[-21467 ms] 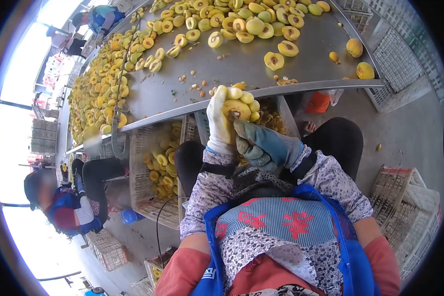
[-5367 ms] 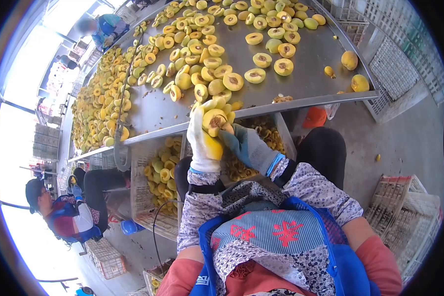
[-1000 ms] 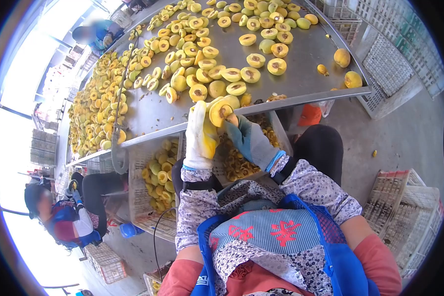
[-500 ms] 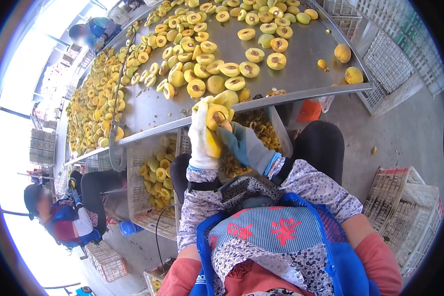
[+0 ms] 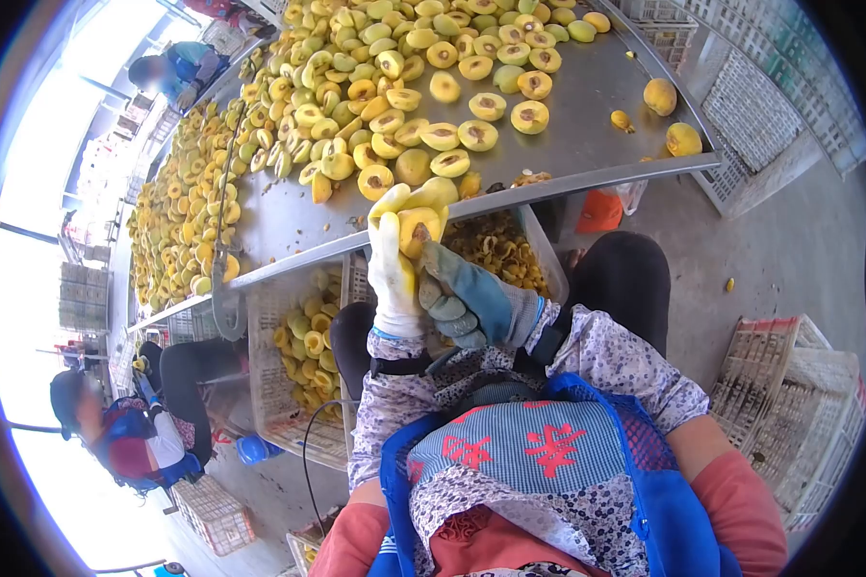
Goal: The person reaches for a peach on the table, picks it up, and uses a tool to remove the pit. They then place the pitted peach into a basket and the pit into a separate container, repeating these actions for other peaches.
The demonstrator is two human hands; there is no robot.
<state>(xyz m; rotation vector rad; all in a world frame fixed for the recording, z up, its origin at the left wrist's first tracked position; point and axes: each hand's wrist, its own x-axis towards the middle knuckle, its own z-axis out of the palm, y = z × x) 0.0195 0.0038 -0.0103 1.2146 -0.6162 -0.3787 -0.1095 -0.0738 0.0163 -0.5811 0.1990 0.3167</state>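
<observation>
My left hand [image 5: 393, 264], in a white and yellow glove, is closed around a yellow peach half [image 5: 419, 229]. The cut face with its brown pit hollow is turned up towards me. My right hand [image 5: 471, 298], gloved in blue and grey, has its fingers curled just below the fruit, the fingertips at its lower edge. Whatever that fist grips is hidden by the glove. Both hands are in front of the metal table's near edge [image 5: 491, 192], over a bin of yellow-brown scraps [image 5: 505, 250].
Many peach halves [image 5: 385, 120] cover the table, and whole peaches [image 5: 683, 139] lie at its right. A crate of peach halves [image 5: 303, 361] stands below left. Stacked crates [image 5: 789, 413] are on the right. Co-workers [image 5: 130, 433] sit at left and beyond the table.
More peach halves now lie on the far part of the table. My right hand has drawn slightly down from the cut face, fingers now curled into a fist. My left hand still holds the peach half.
</observation>
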